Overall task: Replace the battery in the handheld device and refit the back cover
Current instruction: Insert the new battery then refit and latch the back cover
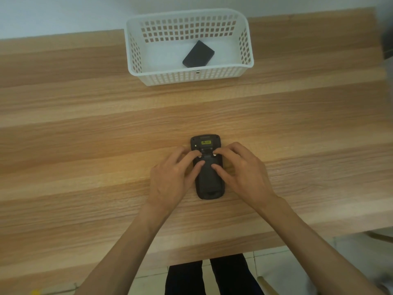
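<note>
A black handheld device [207, 179] lies face down on the wooden table [85, 128], back cover up, with a yellow label near its far end. My left hand [173, 177] rests on its left side, forefinger and thumb tips pressing on the cover. My right hand [242, 173] mirrors it on the right side, fingertips on the cover near its upper edge. A black battery [198, 53] lies tilted inside the white basket [247, 50] at the far side of the table.
The white perforated basket stands near the table's far edge against a pale wall. The table's near edge runs just above my dark trouser legs [185, 277]. A dark object [387, 45] shows at the far right edge.
</note>
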{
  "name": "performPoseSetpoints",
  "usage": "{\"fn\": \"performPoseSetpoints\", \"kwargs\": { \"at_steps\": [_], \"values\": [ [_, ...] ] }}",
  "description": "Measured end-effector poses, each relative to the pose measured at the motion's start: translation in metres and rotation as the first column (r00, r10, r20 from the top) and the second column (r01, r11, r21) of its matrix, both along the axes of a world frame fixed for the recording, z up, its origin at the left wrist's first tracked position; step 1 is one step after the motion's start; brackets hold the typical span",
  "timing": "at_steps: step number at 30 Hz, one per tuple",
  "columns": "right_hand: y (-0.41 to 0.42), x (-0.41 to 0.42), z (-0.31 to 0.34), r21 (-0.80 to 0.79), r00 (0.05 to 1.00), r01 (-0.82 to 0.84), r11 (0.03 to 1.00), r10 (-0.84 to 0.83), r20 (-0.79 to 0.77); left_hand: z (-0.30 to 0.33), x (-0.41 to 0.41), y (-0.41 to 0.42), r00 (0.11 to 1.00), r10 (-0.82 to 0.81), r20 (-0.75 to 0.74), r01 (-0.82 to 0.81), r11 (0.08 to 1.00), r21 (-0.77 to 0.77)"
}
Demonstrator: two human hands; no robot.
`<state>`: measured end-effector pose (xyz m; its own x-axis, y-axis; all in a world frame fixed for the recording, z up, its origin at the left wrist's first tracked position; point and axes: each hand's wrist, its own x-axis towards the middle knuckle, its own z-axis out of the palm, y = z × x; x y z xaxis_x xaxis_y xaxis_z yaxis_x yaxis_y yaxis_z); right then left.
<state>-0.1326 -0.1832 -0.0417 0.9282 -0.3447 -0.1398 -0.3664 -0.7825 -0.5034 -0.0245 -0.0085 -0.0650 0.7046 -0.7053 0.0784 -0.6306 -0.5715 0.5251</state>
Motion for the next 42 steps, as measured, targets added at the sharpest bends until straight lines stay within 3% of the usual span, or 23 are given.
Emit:
{"fn": "performPoseSetpoints", "kwargs": {
  "at_steps": [14, 42],
  "values": [
    [-0.005, 0.014, 0.014, -0.026, 0.988, -0.073, 0.997, 0.069, -0.137, -0.002, 0.010, -0.003, 0.989, -0.027, -0.144, 0.024, 1.000, -0.019],
    [0.001, 0.012, 0.004, 0.291, 0.973, 0.227, 0.929, -0.205, -0.105, -0.006, -0.004, -0.003, 0.922, 0.140, -0.362, -0.202, 0.969, -0.140]
  ]
}}
